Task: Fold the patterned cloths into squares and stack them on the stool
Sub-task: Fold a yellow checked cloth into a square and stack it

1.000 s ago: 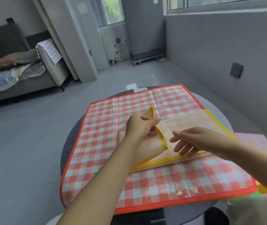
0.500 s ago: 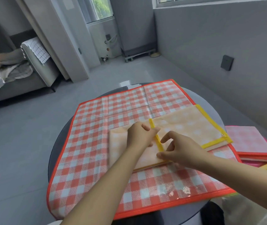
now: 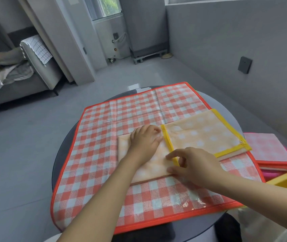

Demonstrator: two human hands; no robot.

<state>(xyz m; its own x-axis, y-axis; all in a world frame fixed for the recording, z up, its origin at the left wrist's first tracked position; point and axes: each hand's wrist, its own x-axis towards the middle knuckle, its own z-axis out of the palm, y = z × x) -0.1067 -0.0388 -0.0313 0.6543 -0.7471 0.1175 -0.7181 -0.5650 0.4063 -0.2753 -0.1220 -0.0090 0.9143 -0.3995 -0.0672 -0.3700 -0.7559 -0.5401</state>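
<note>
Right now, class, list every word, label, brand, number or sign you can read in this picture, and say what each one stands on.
None: no text can be read anywhere in this view.
Orange cloth: pale dots and yellow trim, no lettering.
Red checked cloth: squares only, no label.
Pink folded stack: checks only.
Pale sheets high on the wall: cut off and too blurred to show any writing.
Dark wall plate: no marking can be made out.

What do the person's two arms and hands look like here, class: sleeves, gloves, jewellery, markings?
Both forearms are bare from the frame edge to the wrist, with no sleeve in view. The left hand and right hand wear no gloves. No watch, bracelet, ring or marking shows on either.
</note>
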